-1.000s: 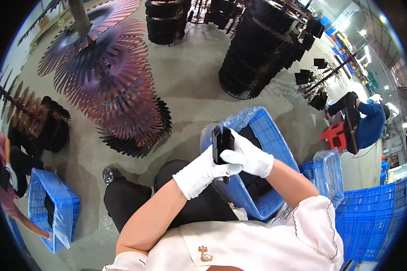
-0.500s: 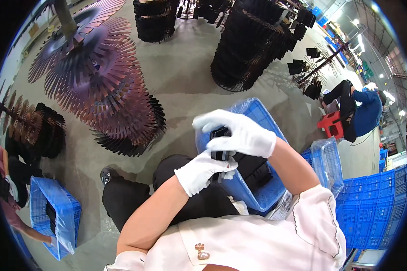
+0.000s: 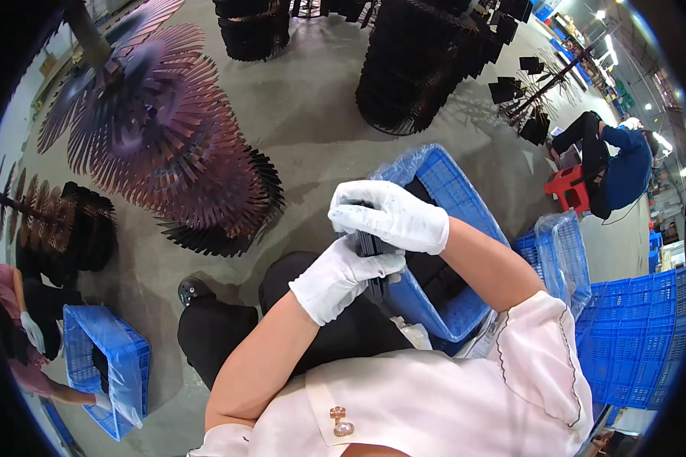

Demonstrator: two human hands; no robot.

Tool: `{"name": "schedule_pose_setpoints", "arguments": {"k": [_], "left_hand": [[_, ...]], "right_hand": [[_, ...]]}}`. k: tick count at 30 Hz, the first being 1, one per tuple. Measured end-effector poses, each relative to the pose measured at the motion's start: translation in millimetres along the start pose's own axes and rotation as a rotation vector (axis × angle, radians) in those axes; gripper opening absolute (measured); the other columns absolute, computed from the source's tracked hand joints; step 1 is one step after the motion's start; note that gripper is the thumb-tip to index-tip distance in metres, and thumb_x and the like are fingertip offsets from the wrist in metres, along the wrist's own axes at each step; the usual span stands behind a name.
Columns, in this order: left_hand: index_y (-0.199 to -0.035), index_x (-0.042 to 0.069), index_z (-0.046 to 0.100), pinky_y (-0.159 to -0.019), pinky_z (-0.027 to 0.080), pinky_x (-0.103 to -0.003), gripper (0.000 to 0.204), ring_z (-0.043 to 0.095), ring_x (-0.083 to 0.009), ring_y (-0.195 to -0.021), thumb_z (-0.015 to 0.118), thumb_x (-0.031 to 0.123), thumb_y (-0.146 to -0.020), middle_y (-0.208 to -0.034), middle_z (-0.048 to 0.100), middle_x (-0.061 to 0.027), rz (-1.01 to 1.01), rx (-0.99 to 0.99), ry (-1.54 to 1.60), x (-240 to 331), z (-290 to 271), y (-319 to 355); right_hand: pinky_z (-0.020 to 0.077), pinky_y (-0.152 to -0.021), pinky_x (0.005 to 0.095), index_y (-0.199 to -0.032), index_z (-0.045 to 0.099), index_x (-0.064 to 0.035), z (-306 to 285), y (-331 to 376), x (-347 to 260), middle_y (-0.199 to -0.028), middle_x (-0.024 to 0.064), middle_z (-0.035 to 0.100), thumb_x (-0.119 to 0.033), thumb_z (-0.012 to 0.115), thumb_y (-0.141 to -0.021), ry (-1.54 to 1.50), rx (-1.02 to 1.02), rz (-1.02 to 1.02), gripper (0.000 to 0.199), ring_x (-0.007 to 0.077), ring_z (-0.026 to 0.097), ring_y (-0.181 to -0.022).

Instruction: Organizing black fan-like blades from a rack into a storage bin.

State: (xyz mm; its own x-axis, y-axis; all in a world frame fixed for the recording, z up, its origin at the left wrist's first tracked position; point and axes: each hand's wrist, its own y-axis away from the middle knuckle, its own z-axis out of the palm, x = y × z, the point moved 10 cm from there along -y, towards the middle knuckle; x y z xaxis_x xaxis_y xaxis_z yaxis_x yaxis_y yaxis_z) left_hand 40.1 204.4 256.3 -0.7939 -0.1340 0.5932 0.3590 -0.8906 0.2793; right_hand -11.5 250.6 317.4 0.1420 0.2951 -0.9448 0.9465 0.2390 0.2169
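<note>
Both my hands wear white gloves and meet in front of my lap. A stack of flat black pieces (image 3: 372,245) sits between them, mostly covered by the gloves; its exact kind does not show. My left hand (image 3: 341,276) wraps round the lower part of the stack, thumb across it. Over the top end, my right hand (image 3: 389,216) curls with its fingers closed on the pieces. Just beyond and to the right of them stands a blue plastic crate (image 3: 472,221), lined with clear film, holding more black pieces (image 3: 433,276).
Racks fanned with purple-brown blades (image 3: 168,129) and black pieces (image 3: 408,68) stand ahead. Stacked blue crates (image 3: 625,335) are at right, near a person on a red stool (image 3: 567,188). At left, another person's hand reaches into a blue crate (image 3: 133,358).
My right hand has closed down over the top of the black stack, its fingers now curled where they were spread. The view has shifted slightly.
</note>
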Motion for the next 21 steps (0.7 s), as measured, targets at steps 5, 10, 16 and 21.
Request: {"name": "schedule_pose_setpoints", "arguments": {"k": [5,10,16,21], "left_hand": [[-0.118,-0.002,0.059,-0.08,0.054,-0.033,0.039,0.065,-0.0219,-0.09,0.073,-0.001,-0.082,-0.103,0.066,-0.0135,-0.028,0.068,-0.193,-14.2,-19.9,-15.5],[-0.123,-0.004,0.054,-0.081,0.054,-0.034,0.044,0.065,-0.0234,-0.091,0.073,-0.002,-0.082,-0.104,0.065,-0.0149,0.034,0.194,-0.206,-7.7,-17.6,-5.6],[-0.124,-0.006,0.052,-0.082,0.053,-0.036,0.046,0.065,-0.025,-0.09,0.072,-0.003,-0.083,-0.104,0.064,-0.0162,-0.015,0.036,0.012,-8.8,-4.2,-7.1],[-0.122,-0.006,0.054,-0.083,0.052,-0.036,0.042,0.065,-0.0263,-0.092,0.072,-0.003,-0.083,-0.102,0.065,-0.0177,0.024,0.096,-0.071,-14.3,-15.1,-10.3]], "right_hand": [[0.0496,-0.083,0.0307,-0.101,0.067,-0.0031,1.8,-4.2,-8.7,-0.095,0.0055,0.068,-0.024,0.056,-0.096,-0.094,-0.051,-0.226,0.024,0.0163,0.06,-0.085],[0.0498,-0.09,0.0329,-0.112,0.068,-0.0024,4.8,-1.9,2.7,-0.103,0.0087,0.069,-0.026,0.053,-0.097,-0.048,-0.209,-0.051,0.031,0.0188,0.062,-0.094],[0.0465,-0.097,0.0362,-0.125,0.063,-0.0002,5.4,1.2,2.8,-0.112,0.0121,0.068,-0.02,0.05,-0.099,-0.193,-0.262,-0.12,0.035,0.0222,0.062,-0.103],[0.0464,-0.098,0.0359,-0.131,0.061,-0.0029,16.7,0.2,-3.4,-0.114,0.0126,0.068,-0.021,0.05,-0.099,-0.133,-0.311,-0.216,0.038,0.022,0.062,-0.104]]}}
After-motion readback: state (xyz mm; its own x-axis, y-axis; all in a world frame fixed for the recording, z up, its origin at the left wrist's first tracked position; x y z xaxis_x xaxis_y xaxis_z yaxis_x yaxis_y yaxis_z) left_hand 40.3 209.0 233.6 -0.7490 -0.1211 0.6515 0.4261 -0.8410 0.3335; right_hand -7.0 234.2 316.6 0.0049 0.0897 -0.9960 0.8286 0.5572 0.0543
